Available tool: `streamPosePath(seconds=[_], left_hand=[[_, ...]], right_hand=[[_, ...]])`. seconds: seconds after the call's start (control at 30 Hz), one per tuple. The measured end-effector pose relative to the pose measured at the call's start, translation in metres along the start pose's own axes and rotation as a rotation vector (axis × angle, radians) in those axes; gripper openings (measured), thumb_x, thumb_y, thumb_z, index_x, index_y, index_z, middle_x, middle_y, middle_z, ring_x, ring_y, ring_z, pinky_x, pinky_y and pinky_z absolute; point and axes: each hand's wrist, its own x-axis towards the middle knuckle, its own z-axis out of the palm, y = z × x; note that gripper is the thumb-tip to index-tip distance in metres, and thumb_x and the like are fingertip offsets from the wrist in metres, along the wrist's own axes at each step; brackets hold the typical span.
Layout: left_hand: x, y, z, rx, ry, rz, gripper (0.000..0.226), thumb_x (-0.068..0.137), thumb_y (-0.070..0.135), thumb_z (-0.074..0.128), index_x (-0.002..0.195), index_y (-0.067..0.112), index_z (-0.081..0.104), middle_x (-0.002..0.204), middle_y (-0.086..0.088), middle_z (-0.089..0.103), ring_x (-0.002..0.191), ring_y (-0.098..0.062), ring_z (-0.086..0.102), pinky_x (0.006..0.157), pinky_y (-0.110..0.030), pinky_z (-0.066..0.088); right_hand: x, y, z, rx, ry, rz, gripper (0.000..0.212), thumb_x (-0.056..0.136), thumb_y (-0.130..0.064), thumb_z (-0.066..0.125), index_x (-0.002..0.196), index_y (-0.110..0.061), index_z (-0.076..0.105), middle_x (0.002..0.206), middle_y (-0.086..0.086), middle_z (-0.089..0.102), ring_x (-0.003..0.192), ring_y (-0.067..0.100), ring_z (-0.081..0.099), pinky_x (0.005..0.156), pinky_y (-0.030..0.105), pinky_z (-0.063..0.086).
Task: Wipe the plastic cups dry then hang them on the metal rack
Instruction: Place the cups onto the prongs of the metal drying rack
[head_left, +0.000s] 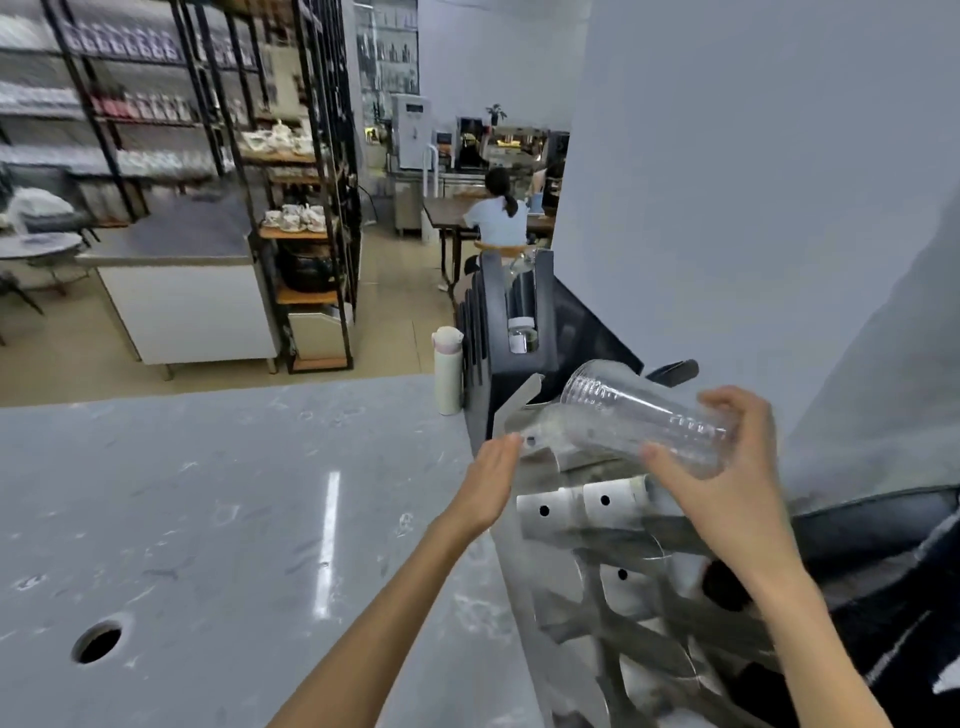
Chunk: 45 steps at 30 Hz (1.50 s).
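A clear ribbed plastic cup (639, 415) is tilted on its side, mouth toward the upper left, above the metal rack (561, 509). My right hand (727, 467) grips the cup's base end, fingers over the top and thumb below. My left hand (491, 478) is held flat with straight fingers at the rack's left edge, its fingertips by a rack peg. The rack's angled tubes with black holes run down the right side of the counter. No cloth is in view.
A grey marble counter (208, 519) with a round hole (98, 643) fills the left. A white bottle (447, 371) and a black holder (514, 338) stand behind the rack. A grey wall rises on the right. A person (496, 218) sits far off.
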Motion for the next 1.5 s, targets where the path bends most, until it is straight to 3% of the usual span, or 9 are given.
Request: streamPosePath(seconds=[0.07,0.2,0.3,0.4,0.53,0.87,1.07,1.4,1.5], left_hand=[[0.005,-0.009,0.009,-0.028,0.012,-0.018,0.054,0.099,0.062,0.024,0.13,0.03,0.053,0.144,0.0,0.044,0.135,-0.019,0.041,0.117,-0.043,0.027],[0.006,-0.02,0.02,-0.16,0.099,-0.076,0.021,0.099,0.061,0.03,0.111,0.055,0.046,0.142,0.006,0.026,0.138,-0.015,0.029,0.118,-0.043,0.027],[0.011,-0.025,0.021,-0.151,0.094,-0.07,0.039,0.103,0.053,0.028,0.134,0.034,0.039,0.139,0.0,0.031,0.131,-0.015,0.041,0.113,-0.049,0.038],[0.02,-0.028,0.02,-0.21,0.09,-0.094,0.044,0.104,0.049,0.03,0.141,0.024,0.028,0.139,-0.001,0.04,0.116,-0.008,0.055,0.088,-0.031,0.053],[0.029,-0.028,0.017,-0.253,0.059,-0.127,0.05,0.104,0.046,0.033,0.15,0.032,0.021,0.135,0.008,0.042,0.113,-0.004,0.054,0.071,-0.017,0.049],[0.045,-0.046,0.009,-0.349,0.009,-0.195,0.05,0.103,0.045,0.043,0.15,0.041,0.029,0.131,0.002,0.061,0.119,-0.016,0.063,0.102,-0.05,0.052],[0.049,-0.056,0.005,-0.384,0.022,-0.209,0.052,0.103,0.031,0.048,0.153,0.033,0.032,0.131,-0.001,0.063,0.116,-0.018,0.066,0.101,-0.05,0.053],[0.052,-0.057,0.009,-0.416,0.056,-0.237,0.055,0.101,0.038,0.053,0.152,0.032,0.034,0.118,0.02,0.061,0.107,-0.01,0.068,0.089,-0.034,0.061],[0.052,-0.052,0.01,-0.414,0.075,-0.247,0.052,0.102,0.035,0.051,0.151,0.031,0.036,0.118,0.012,0.066,0.101,-0.01,0.071,0.087,-0.036,0.062]], right_hand=[[0.016,0.0,0.007,-0.175,-0.076,-0.056,0.062,0.071,-0.036,0.08,0.116,-0.047,0.039,0.116,-0.017,0.04,0.103,-0.007,0.047,0.077,0.014,0.039],[0.034,0.008,0.028,-0.509,-0.218,-0.249,0.063,0.071,-0.041,0.077,0.123,-0.039,0.043,0.12,-0.008,0.043,0.102,0.015,0.052,0.065,0.032,0.046],[0.045,0.016,0.048,-0.668,-0.319,-0.369,0.064,0.071,-0.036,0.081,0.126,-0.029,0.049,0.12,0.001,0.05,0.1,0.024,0.058,0.066,0.03,0.045],[0.054,0.027,0.063,-0.765,-0.393,-0.397,0.065,0.069,-0.037,0.084,0.124,-0.027,0.051,0.12,0.002,0.055,0.093,0.026,0.063,0.069,0.033,0.048],[0.059,0.036,0.081,-0.779,-0.452,-0.404,0.068,0.065,-0.037,0.087,0.122,-0.031,0.05,0.12,-0.002,0.055,0.095,0.022,0.064,0.064,0.029,0.049],[0.062,0.03,0.103,-0.805,-0.578,-0.352,0.067,0.074,-0.032,0.081,0.13,-0.038,0.045,0.135,-0.01,0.047,0.102,0.015,0.064,0.059,0.027,0.044],[0.06,0.034,0.101,-0.767,-0.654,-0.306,0.08,0.064,-0.028,0.09,0.124,-0.044,0.039,0.132,-0.009,0.054,0.084,0.016,0.068,0.045,0.019,0.032],[0.065,0.035,0.106,-0.803,-0.606,-0.21,0.071,0.077,-0.032,0.08,0.132,-0.038,0.036,0.142,-0.006,0.039,0.104,0.018,0.064,0.068,0.025,0.053],[0.064,0.034,0.108,-0.833,-0.608,-0.217,0.071,0.078,-0.033,0.08,0.133,-0.036,0.036,0.141,-0.004,0.039,0.1,0.017,0.065,0.066,0.025,0.054]])
